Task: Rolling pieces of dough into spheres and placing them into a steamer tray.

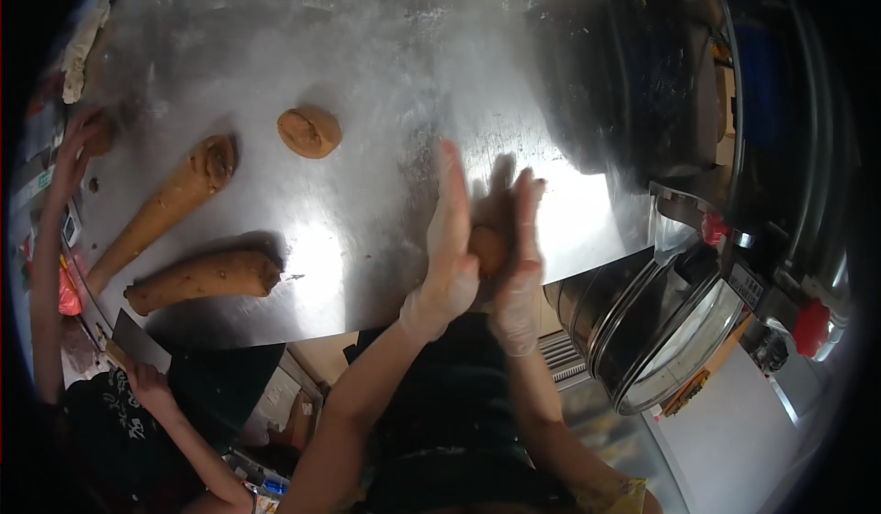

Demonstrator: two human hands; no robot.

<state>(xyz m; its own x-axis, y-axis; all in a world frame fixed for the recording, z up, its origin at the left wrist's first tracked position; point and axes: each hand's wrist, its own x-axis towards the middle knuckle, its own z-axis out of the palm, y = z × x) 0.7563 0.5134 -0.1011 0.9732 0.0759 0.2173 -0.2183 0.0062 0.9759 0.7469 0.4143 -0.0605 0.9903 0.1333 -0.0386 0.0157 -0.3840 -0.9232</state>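
Round brown dough ball [489, 252]: held between two facing palms, just right of centre in the frame; contact with the surface beneath not determinable from this view. Left hand [448, 248], in thin translucent glove: palm turned inward, fingers straight and directed toward the upper edge, set against the left side of the ball. Right hand [523, 264], gloved alike: flat, fingers extended upward, set against the right side. Spacing between hands narrow.

At lower right, beside the table edge: round, shiny metal-rimmed drums [610, 330], tilted. At lower left: co-worker's hand [147, 385], gripping scraper with flat grey blade [140, 341].

Beneath and beyond the ball: reflective grey metal tabletop [395, 83], marked with pale smears. Left of centre, near the front edge: short, thick brown dough log [206, 280], lying flat. Just behind: longer, tapered brown dough log [170, 206], slanted, wider end toward upper right. Farther up: rounded brown dough piece [310, 132], top creased, apart from both logs. At left rim: co-worker's other hand [83, 138], touching brown dough lump [103, 135]. Upper left: pale elongated strip [84, 50], material unclear.
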